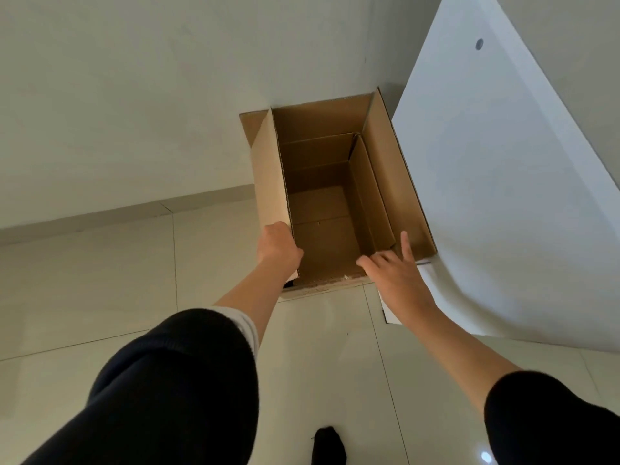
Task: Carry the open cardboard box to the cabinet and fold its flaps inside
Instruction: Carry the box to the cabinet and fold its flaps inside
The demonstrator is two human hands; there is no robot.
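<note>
Fingers of the left hand (278, 245) curl over the near end of the left flap (268, 169) of the cardboard box (322, 236), so this grip is closed on the flap, which stands upright along the box's left side. The right hand (396, 266) is spread open, holding nothing; its fingertips (404, 239) reach the near end of the right inner flap (369, 196), which is already turned down into the box, though actual contact cannot be judged. The box's outer right flap (399, 182) leans against the white cabinet (496, 182) beside the box. The far flap (318, 147) is folded inward too. The box sits open on the pale tiled floor (100, 280), its far side against the wall (134, 78) and its right side touching the cabinet. Nothing lies inside it. Dark sleeves (174, 391) cover both upper forearms nearest the camera, well back from the box.
</note>
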